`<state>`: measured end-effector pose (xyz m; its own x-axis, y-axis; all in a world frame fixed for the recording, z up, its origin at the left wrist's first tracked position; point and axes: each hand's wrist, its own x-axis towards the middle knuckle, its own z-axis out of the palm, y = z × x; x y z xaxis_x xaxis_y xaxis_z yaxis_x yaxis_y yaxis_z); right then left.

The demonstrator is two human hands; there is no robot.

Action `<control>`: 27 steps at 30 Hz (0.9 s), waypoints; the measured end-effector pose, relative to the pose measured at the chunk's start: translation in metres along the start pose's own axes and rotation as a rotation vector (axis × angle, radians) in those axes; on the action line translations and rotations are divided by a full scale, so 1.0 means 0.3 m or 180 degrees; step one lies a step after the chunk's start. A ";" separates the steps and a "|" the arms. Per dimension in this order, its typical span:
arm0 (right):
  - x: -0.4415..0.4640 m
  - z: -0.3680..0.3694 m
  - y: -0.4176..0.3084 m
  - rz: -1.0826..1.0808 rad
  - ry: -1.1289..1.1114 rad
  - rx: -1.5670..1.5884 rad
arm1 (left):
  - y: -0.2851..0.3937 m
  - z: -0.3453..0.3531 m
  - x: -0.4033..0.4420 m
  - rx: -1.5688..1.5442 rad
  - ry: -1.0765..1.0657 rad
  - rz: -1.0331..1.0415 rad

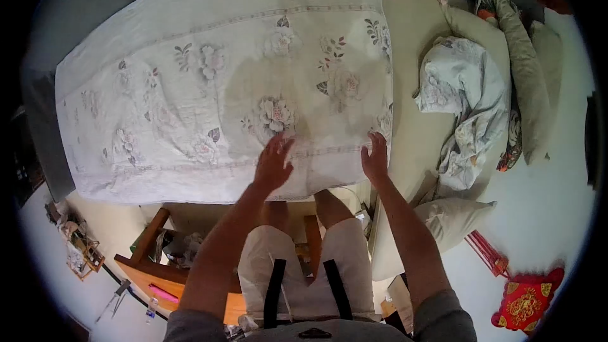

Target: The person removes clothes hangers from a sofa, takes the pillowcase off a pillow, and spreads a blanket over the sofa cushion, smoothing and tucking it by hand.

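Observation:
A white quilt with grey-pink flower prints lies spread out in front of me, with small wrinkles on its left half. My left hand rests on or just over its near part, beside a printed flower, with the fingers apart. Toward the near right corner, my right hand is at the quilt's side edge, fingers stretched forward and thumb apart. Neither hand shows anything held. Whether the palms press on the cloth I cannot tell.
To the right, a crumpled floral cloth lies on a beige sofa seat, near several cushions. A wooden piece of furniture stands at the lower left. A red tasselled ornament is at the lower right.

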<state>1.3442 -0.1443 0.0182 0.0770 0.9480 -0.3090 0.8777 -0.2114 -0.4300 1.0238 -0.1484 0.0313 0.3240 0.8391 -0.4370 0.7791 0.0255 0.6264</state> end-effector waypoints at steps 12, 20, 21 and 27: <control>0.486 0.090 0.288 0.0195 0.0693 0.0417 | 0.015 0.059 -0.034 0.0150 0.0201 -0.1083; 0.650 -0.037 0.269 0.1007 -0.0805 0.1399 | 0.479 0.372 0.242 -0.0183 0.1064 -0.0873; 0.667 -0.051 0.270 0.1060 -0.1089 0.1496 | 0.547 0.371 0.290 -0.0408 0.0867 -0.0836; 0.619 -0.005 0.218 0.0561 -0.0278 0.0574 | 0.797 0.447 0.450 -0.1287 0.0681 -0.0687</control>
<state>1.4165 0.0183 -0.0661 0.1731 0.8703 -0.4611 0.7555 -0.4177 -0.5048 1.3258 -0.1020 0.0355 0.0282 0.8829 -0.4687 0.5322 0.3837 0.7547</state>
